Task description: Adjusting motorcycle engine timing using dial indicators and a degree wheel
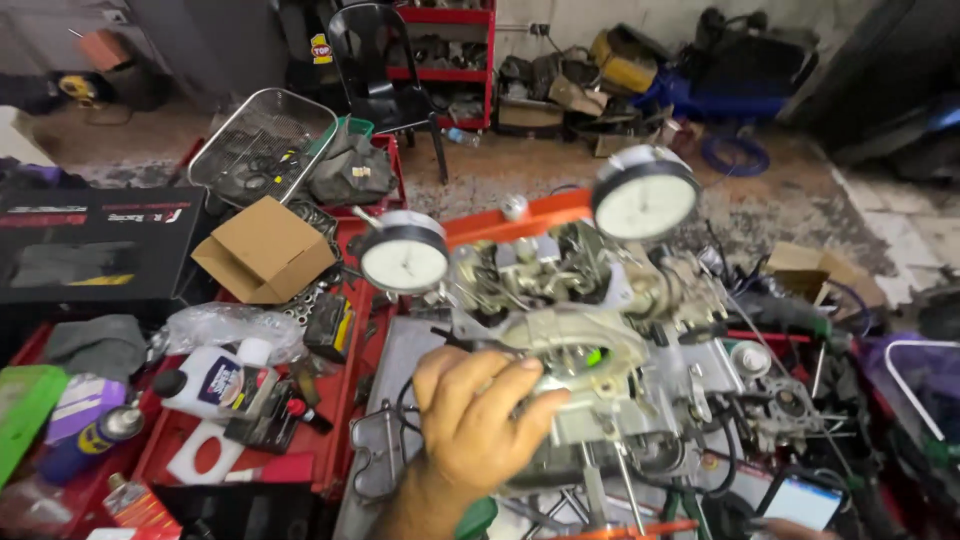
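My left hand (478,420) grips the carburettor (580,330) over the cluttered worktop (400,360), fingers curled on its flange; I should hold it level so both gauges (404,255) stay readable; my right hand is unseen.

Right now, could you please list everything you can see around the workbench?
Carburettor assembly: one, grey metal, centre, under the hand.
Dial gauges: two, white faces with black rims, one left of centre, one upper right.
Orange bar: one, behind the gauges.
Cardboard box: one, brown, open, left of the gauges.
Wire basket: one, silver, upper left.
Red trays: several, left side, holding bottles and small parts.
White bottle: one, lying on a red tray.
Spray can: one, blue, lower left.
Black chair: one, at the back.
Red shelf: one, against the far wall.
Hand: one in view, fingers resting on the carburettor; which hand is unclear.
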